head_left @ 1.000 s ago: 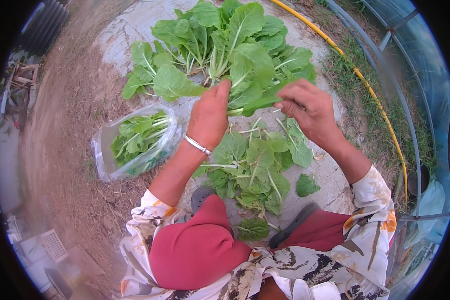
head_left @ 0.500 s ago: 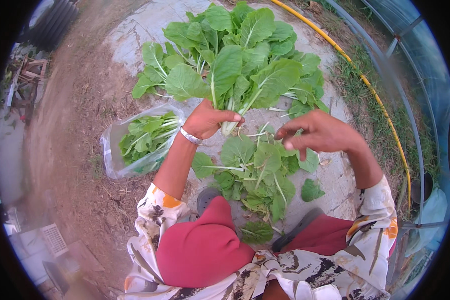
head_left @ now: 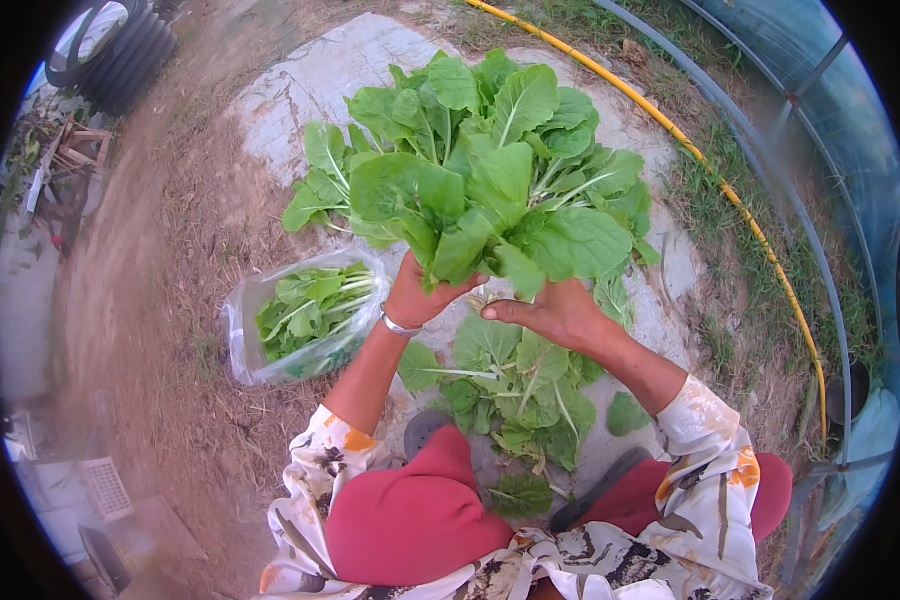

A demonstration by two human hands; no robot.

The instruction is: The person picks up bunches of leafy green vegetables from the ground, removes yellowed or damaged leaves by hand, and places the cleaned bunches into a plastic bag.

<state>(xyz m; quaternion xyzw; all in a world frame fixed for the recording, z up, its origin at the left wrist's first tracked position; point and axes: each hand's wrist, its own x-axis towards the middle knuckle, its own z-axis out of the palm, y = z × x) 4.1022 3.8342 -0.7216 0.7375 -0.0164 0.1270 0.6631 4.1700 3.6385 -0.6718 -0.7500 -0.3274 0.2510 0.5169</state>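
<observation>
My left hand (head_left: 422, 292) is closed around the stem end of a bunch of leafy greens (head_left: 485, 210), its broad leaves fanned out away from me. My right hand (head_left: 570, 315) meets the same bunch from the right. Its thumb points toward the stems, while its fingers are mostly hidden under the leaves and seem wrapped on them. Just beyond lies a large heap of the same greens (head_left: 525, 105) on a pale slab. Between my feet and hands is a loose pile of detached leaves (head_left: 530, 380).
To the left, a clear plastic bag (head_left: 242, 340) holds greens with their pale stems pointing right. A yellow hose (head_left: 705, 160) curves along the slab's right side, beside grass and a blue sheet on a frame. A black ribbed object (head_left: 125, 60) stands at far left.
My right hand has come in from the right, above the loose leaves, to the bunch. The bunch in my left hand has tilted, so its leaves now face up and cover the stems.
</observation>
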